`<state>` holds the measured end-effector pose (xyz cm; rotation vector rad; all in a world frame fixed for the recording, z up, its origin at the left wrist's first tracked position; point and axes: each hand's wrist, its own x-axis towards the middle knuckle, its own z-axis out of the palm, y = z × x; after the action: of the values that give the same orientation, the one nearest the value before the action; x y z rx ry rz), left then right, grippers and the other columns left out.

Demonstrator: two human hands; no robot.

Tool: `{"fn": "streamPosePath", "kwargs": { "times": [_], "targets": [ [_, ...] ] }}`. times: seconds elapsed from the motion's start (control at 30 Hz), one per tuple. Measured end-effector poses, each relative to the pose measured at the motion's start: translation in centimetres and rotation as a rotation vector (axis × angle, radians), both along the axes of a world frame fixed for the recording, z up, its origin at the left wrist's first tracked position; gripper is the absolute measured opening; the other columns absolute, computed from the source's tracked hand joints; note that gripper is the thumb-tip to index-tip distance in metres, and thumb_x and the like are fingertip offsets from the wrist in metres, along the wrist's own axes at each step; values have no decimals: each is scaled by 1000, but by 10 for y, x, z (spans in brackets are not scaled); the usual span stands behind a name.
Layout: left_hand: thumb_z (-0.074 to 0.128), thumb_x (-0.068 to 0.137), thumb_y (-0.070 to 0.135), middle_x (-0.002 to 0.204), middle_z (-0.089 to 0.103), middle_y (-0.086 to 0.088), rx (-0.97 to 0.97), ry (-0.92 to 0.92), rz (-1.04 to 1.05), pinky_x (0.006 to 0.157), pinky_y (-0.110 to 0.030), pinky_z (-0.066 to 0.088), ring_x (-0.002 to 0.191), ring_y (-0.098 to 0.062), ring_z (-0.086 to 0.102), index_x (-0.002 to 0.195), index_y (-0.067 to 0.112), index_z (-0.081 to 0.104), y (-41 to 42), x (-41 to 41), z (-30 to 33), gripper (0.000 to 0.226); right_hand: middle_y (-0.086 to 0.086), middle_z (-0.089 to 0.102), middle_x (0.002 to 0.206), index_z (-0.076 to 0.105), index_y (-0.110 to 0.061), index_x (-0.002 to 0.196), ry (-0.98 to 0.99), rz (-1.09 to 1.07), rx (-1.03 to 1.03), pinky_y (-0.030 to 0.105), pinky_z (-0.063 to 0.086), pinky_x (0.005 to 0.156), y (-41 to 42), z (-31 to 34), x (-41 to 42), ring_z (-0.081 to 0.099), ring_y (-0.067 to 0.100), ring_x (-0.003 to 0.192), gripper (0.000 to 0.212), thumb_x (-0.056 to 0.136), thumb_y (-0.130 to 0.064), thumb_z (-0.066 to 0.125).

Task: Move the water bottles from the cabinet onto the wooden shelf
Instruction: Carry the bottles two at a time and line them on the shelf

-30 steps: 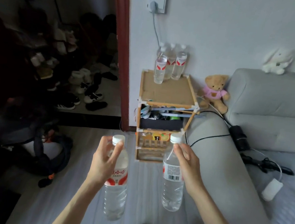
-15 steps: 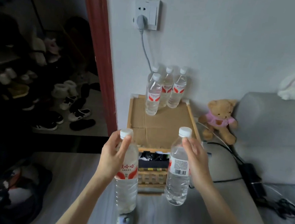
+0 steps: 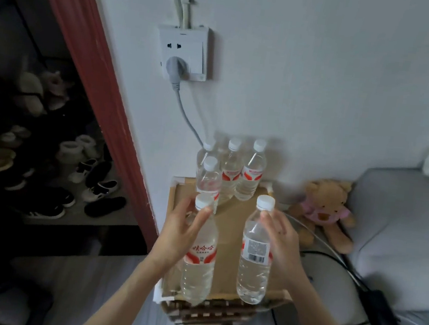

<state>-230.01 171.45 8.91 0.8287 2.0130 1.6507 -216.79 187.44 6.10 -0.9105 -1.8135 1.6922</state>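
My left hand (image 3: 177,231) grips a clear water bottle with a red-and-white label (image 3: 198,264) by its neck. My right hand (image 3: 280,240) holds a second bottle with a barcode label (image 3: 254,263) the same way. Both bottles hang upright over the front part of the wooden shelf (image 3: 221,300), whose top is lined with cardboard. Several more white-capped bottles (image 3: 230,173) stand in a cluster at the shelf's back edge against the wall. The cabinet is out of view.
A wall socket with a grey plug (image 3: 183,52) sits above the shelf, its cable dropping behind the bottles. A teddy bear (image 3: 326,211) and a grey sofa (image 3: 400,237) are to the right. A red door frame (image 3: 96,90) and shoes (image 3: 93,183) lie left.
I have come closer to the shelf; both held bottles have moved forward and up, from over the floor in front to above the shelf's cardboard top.
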Motion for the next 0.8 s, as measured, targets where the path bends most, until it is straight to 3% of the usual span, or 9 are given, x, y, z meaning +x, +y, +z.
{"fn": "streamPosePath", "kwargs": {
  "times": [0.07,0.17,0.27,0.37,0.43,0.47,0.6,0.73,0.8],
  "targets": [
    [53,83,53,108,67,11,-24,32,12,86,-21,49,101,0,62,117,35,51,21,-5,0,38,-5,68,105,61,-34,107,-5,44,-10,30,50,80,21,-3,-8,66,8,93,47,71,-64,60],
    [55,86,43,98,67,13,-85,111,49,79,-12,47,94,6,61,104,45,50,53,-12,4,18,-7,64,114,57,-34,109,-21,85,-28,28,48,85,52,-4,-23,61,6,103,48,68,-57,62],
    [55,88,37,99,59,19,-164,196,49,79,-9,42,99,7,55,112,26,49,83,-18,7,28,-15,58,111,51,-40,105,-47,130,2,21,43,81,79,-5,-39,54,-4,102,33,76,-45,65],
    [55,85,43,99,50,24,-299,321,90,90,-28,38,110,-8,39,119,21,48,103,-21,4,41,-9,58,111,50,-29,109,-96,154,51,27,43,85,101,-8,-52,53,2,102,39,76,-39,69],
    [58,85,40,98,52,23,-330,410,128,88,-32,27,96,-5,26,117,19,49,115,-22,5,39,-7,58,111,51,-24,110,-97,168,70,26,43,87,112,-8,-59,54,6,104,43,75,-38,71],
    [59,85,37,99,56,17,-335,466,141,87,-30,21,89,-4,26,115,16,51,121,-24,5,37,-7,58,111,50,-24,111,-93,178,70,24,42,85,117,-8,-63,53,6,104,45,74,-38,72],
    [65,83,33,107,65,-7,-443,605,130,82,-24,14,100,-25,54,112,11,53,134,-34,7,38,-7,55,114,47,-27,112,-109,220,88,19,39,82,127,-9,-69,51,7,107,51,72,-48,69],
    [69,78,33,101,67,-10,-534,751,81,85,-30,17,106,-27,51,109,8,59,138,-40,11,41,-18,52,110,42,-34,113,-172,311,129,13,37,79,133,-6,-63,48,-4,102,61,63,-62,63],
    [67,80,35,104,67,-5,-566,804,35,87,-30,17,111,-24,50,111,12,58,139,-45,16,40,-12,54,116,43,-31,117,-189,362,172,20,41,87,137,-2,-58,50,1,107,59,69,-55,66]
  ]
}}
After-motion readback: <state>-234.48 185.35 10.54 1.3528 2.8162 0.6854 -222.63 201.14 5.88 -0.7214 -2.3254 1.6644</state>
